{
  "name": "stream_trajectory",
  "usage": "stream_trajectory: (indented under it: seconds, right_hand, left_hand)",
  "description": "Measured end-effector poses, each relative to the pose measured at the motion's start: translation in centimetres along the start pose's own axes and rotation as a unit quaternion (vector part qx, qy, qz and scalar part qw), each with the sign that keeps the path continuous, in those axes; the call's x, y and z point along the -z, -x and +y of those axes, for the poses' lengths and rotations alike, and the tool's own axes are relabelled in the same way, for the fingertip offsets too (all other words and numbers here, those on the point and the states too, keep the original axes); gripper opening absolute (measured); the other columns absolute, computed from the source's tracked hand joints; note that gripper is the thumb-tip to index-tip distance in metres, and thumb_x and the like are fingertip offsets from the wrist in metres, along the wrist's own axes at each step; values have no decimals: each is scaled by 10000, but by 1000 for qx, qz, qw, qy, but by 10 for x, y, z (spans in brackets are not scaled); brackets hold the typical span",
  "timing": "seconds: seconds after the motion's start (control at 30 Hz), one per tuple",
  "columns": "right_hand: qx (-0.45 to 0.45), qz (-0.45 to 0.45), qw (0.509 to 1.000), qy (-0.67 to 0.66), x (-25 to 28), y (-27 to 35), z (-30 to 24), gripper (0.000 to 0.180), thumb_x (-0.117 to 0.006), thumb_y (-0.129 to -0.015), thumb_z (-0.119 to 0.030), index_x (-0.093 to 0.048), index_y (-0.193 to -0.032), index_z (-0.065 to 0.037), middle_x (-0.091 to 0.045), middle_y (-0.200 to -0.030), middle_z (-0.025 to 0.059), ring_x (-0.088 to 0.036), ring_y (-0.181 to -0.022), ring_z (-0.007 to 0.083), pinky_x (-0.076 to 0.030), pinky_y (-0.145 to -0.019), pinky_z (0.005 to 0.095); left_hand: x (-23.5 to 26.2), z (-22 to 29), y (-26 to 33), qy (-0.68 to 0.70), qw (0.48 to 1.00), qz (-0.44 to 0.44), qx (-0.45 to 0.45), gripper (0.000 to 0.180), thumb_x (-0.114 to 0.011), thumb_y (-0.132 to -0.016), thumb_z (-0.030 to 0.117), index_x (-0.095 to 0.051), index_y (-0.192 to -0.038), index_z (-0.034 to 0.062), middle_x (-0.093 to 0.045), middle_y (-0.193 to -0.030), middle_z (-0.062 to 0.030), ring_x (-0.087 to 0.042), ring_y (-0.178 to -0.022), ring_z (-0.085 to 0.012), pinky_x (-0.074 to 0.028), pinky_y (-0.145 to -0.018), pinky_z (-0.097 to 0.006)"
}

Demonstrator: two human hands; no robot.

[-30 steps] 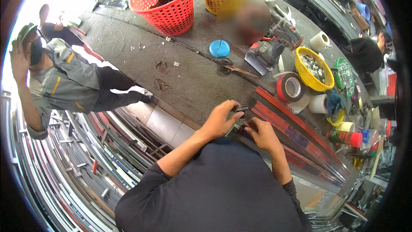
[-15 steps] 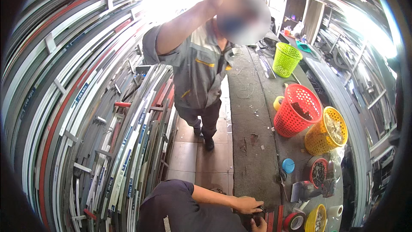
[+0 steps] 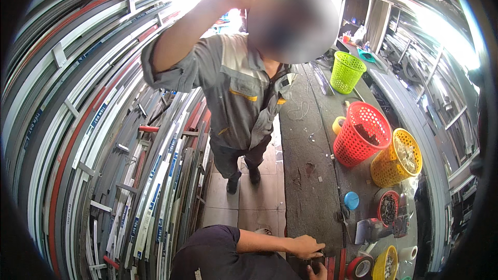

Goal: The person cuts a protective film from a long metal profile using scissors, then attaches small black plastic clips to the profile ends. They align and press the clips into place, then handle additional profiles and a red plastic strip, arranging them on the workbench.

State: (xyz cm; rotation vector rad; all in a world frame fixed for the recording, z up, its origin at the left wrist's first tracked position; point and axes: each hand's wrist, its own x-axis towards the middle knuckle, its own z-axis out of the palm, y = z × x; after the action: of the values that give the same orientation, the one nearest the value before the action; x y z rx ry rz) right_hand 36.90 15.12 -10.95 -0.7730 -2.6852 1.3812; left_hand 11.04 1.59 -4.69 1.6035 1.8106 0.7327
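At the bottom, over the near end of the grey-covered bench (image 3: 306,212), my left hand (image 3: 306,248) reaches in from a dark sleeve. Its fingers are pinched together at a small dark piece that I cannot make out. Just below it my right hand (image 3: 316,272) shows only in part, cut by the lower edge. Its thumb and fingers close round something dark and mostly hidden. Red bars (image 3: 343,263) lie right beside my hands. A roll of tape with a red core (image 3: 359,268) is a little further right.
A person in a grey work shirt (image 3: 238,93) stands in the aisle, one arm raised. On the bench are green (image 3: 348,72), red (image 3: 358,140) and yellow (image 3: 397,161) baskets, a blue lid (image 3: 351,200) and a cordless drill (image 3: 368,231). Racked metal profiles (image 3: 78,140) fill the left.
The person in grey has come nearer, arm still raised, the hand now partly past the top edge. My hands stay close together at the same spot, shifted slightly right in view.
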Motion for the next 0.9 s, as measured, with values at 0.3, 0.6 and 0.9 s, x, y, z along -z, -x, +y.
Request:
stream_trajectory:
  seconds: [0.3,0.6,0.9]
  right_hand:
    - [-57,27,993,-95,7,9,-92,433,-834,-1054,-341,-777,-1304,8,-827,-1214,241,-792,-1127,426,-604,-985,506]
    - [-79,113,989,-44,-3,8,-102,389,-833,-1027,-344,-748,-1160,11,-795,-1054,295,-760,-1071,519,-575,-909,599]
    - [-172,105,979,-22,19,7,-124,349,-810,-1026,-316,-802,-1212,-20,-821,-1146,270,-794,-1119,454,-617,-991,557]
  left_hand:
    - [11,-5,0,189,981,-7,53,483,-795,-1072,431,-787,-1284,-3,-801,-1273,-250,-794,-1160,-391,-606,-991,-477]
    - [35,-34,-28,148,987,-64,3,230,-818,-1050,128,-633,-969,17,-622,-802,5,-549,-726,-76,-471,-657,-297]
    - [47,0,-91,310,926,-180,120,295,-677,-1152,348,-612,-988,112,-559,-772,33,-481,-643,-69,-382,-559,-298]
